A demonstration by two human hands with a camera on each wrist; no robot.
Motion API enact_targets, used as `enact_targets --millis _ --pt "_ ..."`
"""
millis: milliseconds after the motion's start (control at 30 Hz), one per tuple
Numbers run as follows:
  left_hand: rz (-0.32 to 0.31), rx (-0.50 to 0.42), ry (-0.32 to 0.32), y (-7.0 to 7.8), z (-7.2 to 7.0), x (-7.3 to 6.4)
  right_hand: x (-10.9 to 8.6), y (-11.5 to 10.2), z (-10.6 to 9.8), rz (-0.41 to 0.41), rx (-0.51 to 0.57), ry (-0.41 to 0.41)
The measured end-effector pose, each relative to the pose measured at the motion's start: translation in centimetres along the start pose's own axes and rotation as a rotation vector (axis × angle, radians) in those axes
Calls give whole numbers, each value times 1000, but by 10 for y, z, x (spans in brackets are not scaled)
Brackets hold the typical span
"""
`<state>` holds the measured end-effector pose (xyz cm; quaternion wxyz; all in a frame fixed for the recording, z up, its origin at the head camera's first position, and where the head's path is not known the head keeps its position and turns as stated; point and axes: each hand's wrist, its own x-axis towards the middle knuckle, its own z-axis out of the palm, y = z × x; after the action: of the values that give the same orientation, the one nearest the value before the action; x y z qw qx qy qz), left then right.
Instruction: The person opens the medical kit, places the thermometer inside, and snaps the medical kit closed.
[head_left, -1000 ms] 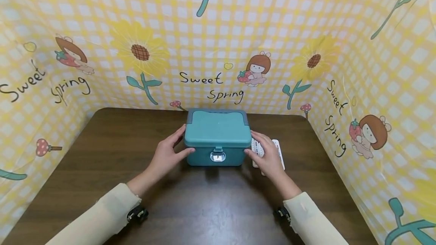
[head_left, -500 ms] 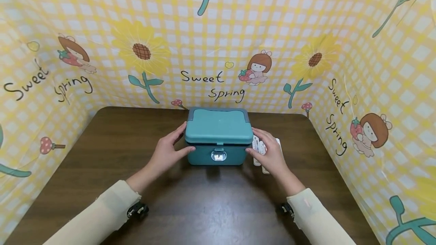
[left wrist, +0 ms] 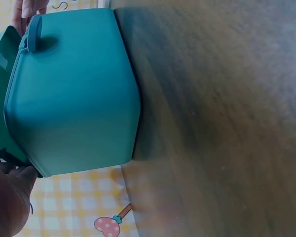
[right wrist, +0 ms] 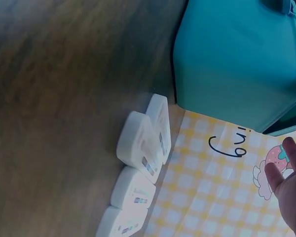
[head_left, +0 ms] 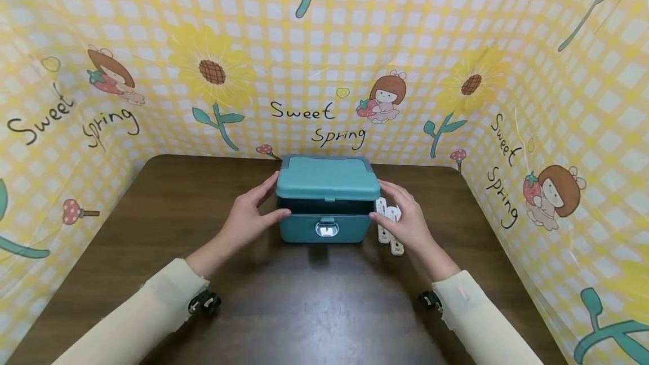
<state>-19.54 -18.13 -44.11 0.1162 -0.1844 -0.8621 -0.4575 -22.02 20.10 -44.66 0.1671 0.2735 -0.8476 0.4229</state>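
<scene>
Box (head_left: 327,188): long axis left-right, latch (head_left: 327,229) on near side.

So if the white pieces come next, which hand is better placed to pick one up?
Probably the right hand: it is at the right side of the lid, close to the white pieces beside the teal box. The left hand is at the opposite side and would have to reach across.

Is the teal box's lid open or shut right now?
Partly open: in the head view, a dark gap shows between the lid and the front of the box.
</scene>
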Motion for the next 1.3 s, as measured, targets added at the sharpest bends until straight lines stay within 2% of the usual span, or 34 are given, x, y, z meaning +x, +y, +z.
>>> enact_targets --millis 267,533,900,933,1133,1167,1300 --pt "11 -61 10 4 -6 12 15 -1 -7 -15 6 -4" --pt "-34 -119 22 8 -13 27 32 -2 -12 12 41 2" --pt "-31 -147 30 13 -16 42 46 -2 -17 48 32 -7" --pt "-41 -153 23 19 -17 42 47 -2 -17 54 26 -6" --pt "-67 -139 20 18 -19 46 52 0 -17 65 -8 -11" --pt "-63 -132 23 13 -19 47 53 0 -17 64 -12 -12" --pt "-62 -119 19 13 -22 51 59 1 -16 60 -27 -19"
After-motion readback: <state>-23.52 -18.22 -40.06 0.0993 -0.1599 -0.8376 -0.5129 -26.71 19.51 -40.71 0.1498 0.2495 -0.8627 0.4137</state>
